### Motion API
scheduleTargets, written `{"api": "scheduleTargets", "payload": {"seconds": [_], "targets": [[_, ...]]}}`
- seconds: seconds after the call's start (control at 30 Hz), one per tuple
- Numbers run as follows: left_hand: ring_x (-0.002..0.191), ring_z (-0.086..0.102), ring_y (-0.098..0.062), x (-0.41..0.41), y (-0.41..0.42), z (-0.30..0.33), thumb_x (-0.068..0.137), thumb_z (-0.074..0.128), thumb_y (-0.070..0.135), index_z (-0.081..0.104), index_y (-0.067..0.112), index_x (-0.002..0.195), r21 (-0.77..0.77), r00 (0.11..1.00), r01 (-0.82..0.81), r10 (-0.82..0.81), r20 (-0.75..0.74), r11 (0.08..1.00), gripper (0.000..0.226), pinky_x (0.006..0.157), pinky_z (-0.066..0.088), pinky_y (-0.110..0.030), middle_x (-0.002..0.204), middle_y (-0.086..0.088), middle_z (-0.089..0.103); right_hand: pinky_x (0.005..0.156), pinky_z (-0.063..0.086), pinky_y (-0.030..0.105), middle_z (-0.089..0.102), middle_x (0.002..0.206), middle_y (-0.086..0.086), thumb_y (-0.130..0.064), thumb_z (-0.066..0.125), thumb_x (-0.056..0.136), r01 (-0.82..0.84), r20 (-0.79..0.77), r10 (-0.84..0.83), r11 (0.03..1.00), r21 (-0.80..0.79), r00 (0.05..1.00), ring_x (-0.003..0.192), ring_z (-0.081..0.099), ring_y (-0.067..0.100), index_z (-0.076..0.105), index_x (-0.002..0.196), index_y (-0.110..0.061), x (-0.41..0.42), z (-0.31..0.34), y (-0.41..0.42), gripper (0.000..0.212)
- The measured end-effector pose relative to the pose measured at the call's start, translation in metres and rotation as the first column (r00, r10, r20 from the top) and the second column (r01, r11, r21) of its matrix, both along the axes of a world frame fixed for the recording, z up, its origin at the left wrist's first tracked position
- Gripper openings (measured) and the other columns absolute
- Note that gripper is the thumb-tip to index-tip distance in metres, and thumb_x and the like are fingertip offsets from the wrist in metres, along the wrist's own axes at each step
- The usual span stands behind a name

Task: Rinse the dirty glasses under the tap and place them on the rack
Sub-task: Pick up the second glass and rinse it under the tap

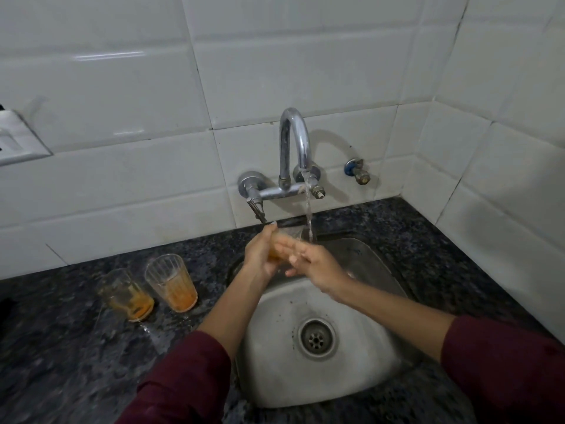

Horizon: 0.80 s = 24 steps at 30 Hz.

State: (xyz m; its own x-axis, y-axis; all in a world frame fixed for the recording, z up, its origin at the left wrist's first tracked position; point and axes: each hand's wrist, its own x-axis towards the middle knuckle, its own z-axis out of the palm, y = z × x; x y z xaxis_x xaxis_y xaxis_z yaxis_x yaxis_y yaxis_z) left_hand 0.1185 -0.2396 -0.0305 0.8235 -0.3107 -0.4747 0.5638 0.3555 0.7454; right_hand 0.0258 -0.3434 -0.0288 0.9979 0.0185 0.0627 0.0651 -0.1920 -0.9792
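Left hand (260, 255) is gripping a glass (286, 243) under the tap (295, 142) stream; right hand (312, 264), fingers loosely extended, is rubbing it. Rinsing underway; next probably calls for racking, rack unseen.

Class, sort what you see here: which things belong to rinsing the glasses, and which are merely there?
Part of the job:
- glass under the stream, held by left hand, right hand beside it
- two dirty glasses on the counter
- tap, running
- sink

Merely there:
- wall valve
- switch plate
- wall tiles

No rack is in view.
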Motion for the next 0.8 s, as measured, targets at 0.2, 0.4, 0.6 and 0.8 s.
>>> {"api": "scheduleTargets", "payload": {"seconds": [0.2, 0.4, 0.6, 0.8], "targets": [[0.09, 0.068, -0.032, -0.002, 0.0, 0.0, 0.083, 0.07, 0.014, 0.06, 0.005, 0.109, 0.049, 0.999, -0.012, 0.013, -0.033, 0.999, 0.03, 0.081, 0.057, -0.05, 0.103, -0.018, 0.066, 0.086, 0.053, 0.044, 0.065, 0.118, 0.013, 0.001, 0.05, 0.087, 0.106, 0.274, 0.331, 0.446, -0.889, 0.903, 0.104, 0.063, 0.031, 0.055, 0.126, -0.015, 0.021, -0.03, -0.051, 0.042], [0.072, 0.064, -0.024, 0.002, -0.002, -0.002, 0.085, 0.067, 0.021, 0.065, 0.012, 0.09, -0.03, 0.989, -0.011, 0.015, 0.147, 0.999, 0.011, 0.073, 0.053, -0.039, 0.08, -0.008, 0.066, 0.089, 0.051, 0.027, 0.062, 0.123, 0.004, 0.0, 0.044, 0.094, 0.001, -0.134, 0.024, 0.983, 0.184, 0.991, 0.113, 0.06, 0.016, 0.051, 0.129, -0.011, 0.008, 0.023, -0.007, 0.037], [0.081, 0.067, -0.028, 0.001, 0.0, -0.007, 0.081, 0.071, 0.018, 0.066, 0.006, 0.097, 0.056, 1.0, -0.028, 0.028, 0.006, 0.998, 0.021, 0.075, 0.058, -0.042, 0.088, -0.014, 0.068, 0.098, 0.046, 0.028, 0.055, 0.132, 0.004, -0.014, 0.036, 0.095, -0.064, 0.115, 0.184, 0.75, -0.658, 0.976, 0.12, 0.053, 0.02, 0.048, 0.133, -0.013, 0.004, -0.026, -0.02, 0.04], [0.088, 0.07, -0.032, 0.001, 0.005, -0.012, 0.089, 0.061, 0.036, 0.064, 0.003, 0.105, -0.039, 0.993, 0.107, -0.109, -0.053, 0.994, 0.037, 0.071, 0.06, -0.044, 0.099, -0.019, 0.071, 0.095, 0.049, 0.038, 0.062, 0.124, 0.014, -0.008, 0.046, 0.092, -0.053, 0.184, 0.368, 0.549, -0.834, 0.911, 0.111, 0.06, 0.026, 0.056, 0.126, -0.009, 0.021, -0.007, -0.042, 0.035]]}}
